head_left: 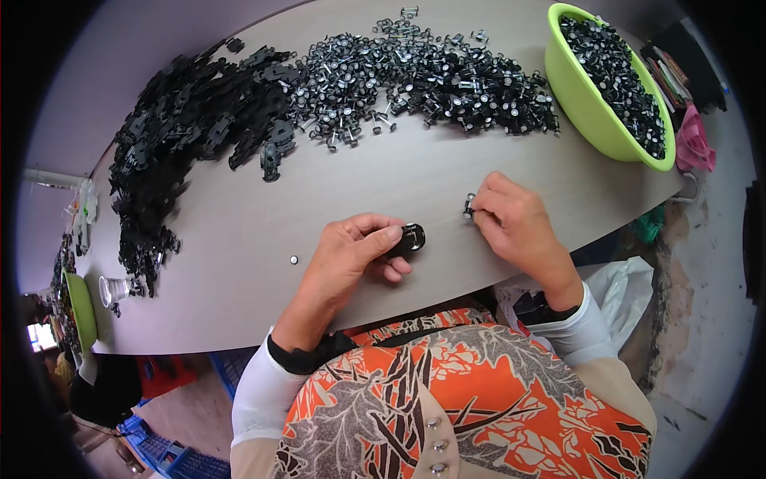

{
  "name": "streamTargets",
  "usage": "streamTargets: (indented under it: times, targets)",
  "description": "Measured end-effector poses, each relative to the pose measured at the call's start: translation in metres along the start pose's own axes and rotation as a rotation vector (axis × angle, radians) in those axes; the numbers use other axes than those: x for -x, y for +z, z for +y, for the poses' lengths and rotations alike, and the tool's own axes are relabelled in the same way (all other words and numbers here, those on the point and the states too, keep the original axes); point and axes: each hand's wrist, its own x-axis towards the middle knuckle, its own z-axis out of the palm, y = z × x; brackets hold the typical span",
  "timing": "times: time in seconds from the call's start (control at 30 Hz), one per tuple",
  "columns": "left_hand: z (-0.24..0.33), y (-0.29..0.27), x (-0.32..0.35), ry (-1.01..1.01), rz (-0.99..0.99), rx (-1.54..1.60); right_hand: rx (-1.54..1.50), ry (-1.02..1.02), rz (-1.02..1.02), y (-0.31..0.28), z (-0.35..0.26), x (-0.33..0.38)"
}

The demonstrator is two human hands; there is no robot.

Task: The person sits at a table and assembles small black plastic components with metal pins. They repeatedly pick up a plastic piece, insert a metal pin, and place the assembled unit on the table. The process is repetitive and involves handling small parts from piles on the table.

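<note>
Near the table's front edge, my left hand [355, 247] is closed on a black toy car chassis [412, 238], its thumb pressed over one end. Some bright metal shows on the chassis. To the right and a little farther away, my right hand [515, 219] pinches a small wheel axle [469, 205] with black wheels at its ends. The two hands are apart. A single loose wheel [294, 259] lies left of my left hand. Beyond them spreads a pile of wheel axles [343, 84], beside a heap of black chassis pieces [195, 120] at the left.
A lime-green basin [558, 76] full of wheel axles stands at the back right. Toward the left edge are a clear plastic cup [117, 290] and another green basin [80, 311]. Below the table's right side hangs a white plastic bag [626, 291].
</note>
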Motion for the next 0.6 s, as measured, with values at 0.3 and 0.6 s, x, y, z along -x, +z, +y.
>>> streamTargets:
  times: [0.3,0.6]
  targets:
    - [-0.011,0.002,0.003,0.077,-0.028,-0.068,-1.012,0.594,-0.494,0.013,-0.03,-0.021]
    - [-0.012,0.005,-0.002,0.06,0.065,-0.036,-0.665,0.077,-0.093,0.036,-0.039,-0.008]
